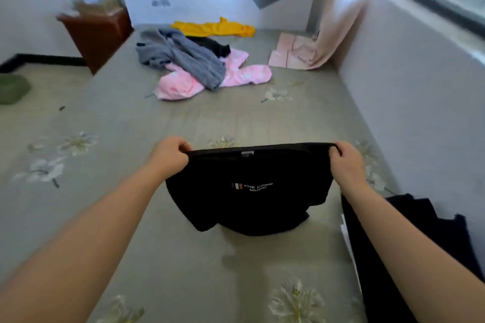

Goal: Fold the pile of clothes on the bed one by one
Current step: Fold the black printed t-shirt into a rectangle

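A black T-shirt (249,191) with small white lettering on the chest hangs stretched between my two hands above the bed (183,257). My left hand (170,156) pinches its left shoulder, and my right hand (346,161) pinches its right shoulder. The shirt's lower part and sleeves sag onto the grey flowered sheet. Farther up the bed lies a loose pile: a grey garment (183,56) over a pink one (236,77), a black piece (212,46) behind them and a yellow garment (215,27) near the headboard.
Dark clothing (433,238) lies at the bed's right edge by my right forearm. A wall with a window ledge runs along the right. A pink curtain (338,16) hangs onto a pink cloth (291,54). A brown cabinet (97,34) stands left of the bed.
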Motion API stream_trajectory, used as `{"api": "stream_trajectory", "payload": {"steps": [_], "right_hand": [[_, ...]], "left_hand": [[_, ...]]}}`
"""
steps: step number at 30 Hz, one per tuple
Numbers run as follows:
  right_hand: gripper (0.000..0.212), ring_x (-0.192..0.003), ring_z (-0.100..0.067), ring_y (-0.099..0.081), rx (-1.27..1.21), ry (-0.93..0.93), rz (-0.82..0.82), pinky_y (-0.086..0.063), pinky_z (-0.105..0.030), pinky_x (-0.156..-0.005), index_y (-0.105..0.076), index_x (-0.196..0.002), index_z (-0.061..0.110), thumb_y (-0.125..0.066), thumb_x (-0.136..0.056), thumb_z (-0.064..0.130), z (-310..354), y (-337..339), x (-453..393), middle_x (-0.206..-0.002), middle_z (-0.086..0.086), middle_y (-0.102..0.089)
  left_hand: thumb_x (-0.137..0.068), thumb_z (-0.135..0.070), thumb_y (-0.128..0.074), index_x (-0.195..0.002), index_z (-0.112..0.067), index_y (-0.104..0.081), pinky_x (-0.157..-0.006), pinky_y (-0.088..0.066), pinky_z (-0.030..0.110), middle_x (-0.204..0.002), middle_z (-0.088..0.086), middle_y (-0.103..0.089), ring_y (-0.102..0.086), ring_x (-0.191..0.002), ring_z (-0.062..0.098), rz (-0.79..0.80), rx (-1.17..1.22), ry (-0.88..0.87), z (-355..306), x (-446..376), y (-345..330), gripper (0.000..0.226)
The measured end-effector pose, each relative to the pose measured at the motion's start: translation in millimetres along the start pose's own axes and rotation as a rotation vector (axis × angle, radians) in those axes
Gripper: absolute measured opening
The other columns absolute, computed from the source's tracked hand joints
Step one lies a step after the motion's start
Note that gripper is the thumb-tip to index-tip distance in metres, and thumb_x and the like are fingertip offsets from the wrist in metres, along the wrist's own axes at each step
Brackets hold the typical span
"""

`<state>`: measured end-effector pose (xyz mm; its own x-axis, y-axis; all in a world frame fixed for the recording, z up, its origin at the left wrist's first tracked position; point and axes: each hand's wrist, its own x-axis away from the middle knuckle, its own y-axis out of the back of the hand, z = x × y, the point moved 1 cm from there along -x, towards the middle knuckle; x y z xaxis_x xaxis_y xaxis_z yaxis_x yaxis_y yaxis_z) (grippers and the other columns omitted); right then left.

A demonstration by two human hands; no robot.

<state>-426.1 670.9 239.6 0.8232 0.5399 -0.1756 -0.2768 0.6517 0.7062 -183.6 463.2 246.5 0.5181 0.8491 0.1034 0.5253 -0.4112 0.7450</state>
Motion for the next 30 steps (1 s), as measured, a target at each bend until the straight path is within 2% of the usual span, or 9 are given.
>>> {"api": "stream_trajectory", "payload": {"steps": [3,5,10,12,14,17,24,27,30], "right_hand": [[0.023,-0.086,-0.037,-0.049,-0.061,0.046,-0.141,-0.015,-0.026,-0.058,-0.041,-0.072,0.005,-0.036,-0.093,-0.001,39.8,25.5,-6.4,-0.088,-0.029,-0.052],[0.03,-0.088,-0.038,-0.049,-0.065,0.053,-0.185,-0.017,-0.029,-0.06,-0.038,-0.065,0.007,-0.035,-0.094,0.001,66.0,42.4,-4.6,-0.095,-0.032,-0.053],[0.02,-0.094,-0.043,-0.05,0.153,0.32,-0.353,-0.028,-0.039,-0.081,-0.06,-0.088,-0.013,-0.048,-0.089,0.002,112.5,86.5,27.4,-0.094,-0.033,-0.055],[0.014,-0.086,-0.043,-0.052,0.195,0.425,-0.456,-0.033,-0.041,-0.076,-0.063,-0.082,-0.012,-0.054,-0.085,-0.001,132.3,102.3,54.2,-0.084,-0.031,-0.055],[0.013,-0.072,-0.041,-0.055,0.211,0.532,-0.591,-0.044,-0.039,-0.061,-0.064,-0.072,-0.008,-0.057,-0.08,-0.001,151.2,117.0,83.6,-0.072,-0.025,-0.055],[0.027,-0.057,-0.034,-0.057,0.262,0.67,-0.728,-0.045,-0.03,-0.043,-0.062,-0.062,-0.003,-0.045,-0.077,0.012,169.9,136.2,126.9,-0.061,-0.019,-0.054],[0.03,-0.055,-0.035,-0.057,0.229,0.723,-0.803,-0.045,-0.03,-0.042,-0.063,-0.065,-0.004,-0.042,-0.076,0.013,193.5,154.7,201.3,-0.06,-0.019,-0.053],[0.031,-0.056,-0.035,-0.055,0.203,0.748,-0.826,-0.045,-0.031,-0.045,-0.064,-0.067,-0.004,-0.041,-0.077,0.014,212.8,157.5,221.0,-0.062,-0.02,-0.052],[0.032,-0.058,-0.037,-0.054,0.182,0.765,-0.836,-0.046,-0.035,-0.047,-0.064,-0.069,-0.004,-0.041,-0.079,0.015,229.7,159.1,230.3,-0.064,-0.021,-0.051]], "left_hand": [[-0.08,0.006,-0.047,-0.097,0.0,-0.067,-0.074,-0.038,0.026,-0.102,0.021,-0.065,-0.057,-0.098,0.031,-0.168,-0.011,-0.003,-23.4,3.6,39.8,0.027],[-0.086,0.002,-0.046,-0.103,0.003,-0.065,-0.08,-0.037,0.032,-0.109,0.025,-0.062,-0.055,-0.103,0.036,-0.275,-0.008,-0.075,-40.5,12.1,62.3,0.025],[-0.095,-0.006,-0.038,-0.103,0.004,-0.059,-0.075,-0.036,0.039,-0.107,0.029,-0.059,-0.053,-0.098,0.041,-0.446,0.007,-0.185,-60.2,52.0,108.5,0.024],[-0.095,-0.008,-0.037,-0.094,-0.003,-0.055,-0.068,-0.032,0.036,-0.103,0.027,-0.057,-0.052,-0.094,0.04,-0.521,0.052,-0.182,-59.5,75.7,125.1,0.019],[-0.095,-0.008,-0.035,-0.089,-0.004,-0.051,-0.065,-0.03,0.036,-0.096,0.026,-0.055,-0.051,-0.089,0.039,-0.623,0.071,-0.211,-57.9,102.0,142.6,0.017],[-0.093,-0.006,-0.036,-0.092,0.003,-0.054,-0.062,-0.03,0.039,-0.09,0.026,-0.053,-0.05,-0.086,0.039,-0.772,-0.011,-0.337,-47.9,143.3,166.1,0.02],[-0.069,0.002,-0.052,-0.072,0.008,-0.059,-0.045,-0.045,0.04,-0.062,0.024,-0.054,-0.055,-0.053,0.037,-0.924,-0.411,-0.746,-16.9,232.0,227.0,0.01],[-0.074,-0.009,-0.04,-0.074,0.004,-0.056,-0.047,-0.046,0.039,-0.063,0.021,-0.055,-0.055,-0.055,0.035,-0.967,-0.434,-0.789,-5.8,245.5,253.7,0.021],[-0.072,-0.011,-0.036,-0.082,-0.006,-0.042,-0.047,-0.046,0.037,-0.065,0.019,-0.056,-0.051,-0.06,0.032,-1.072,-0.469,-0.883,0.4,256.9,278.7,0.013]]}}
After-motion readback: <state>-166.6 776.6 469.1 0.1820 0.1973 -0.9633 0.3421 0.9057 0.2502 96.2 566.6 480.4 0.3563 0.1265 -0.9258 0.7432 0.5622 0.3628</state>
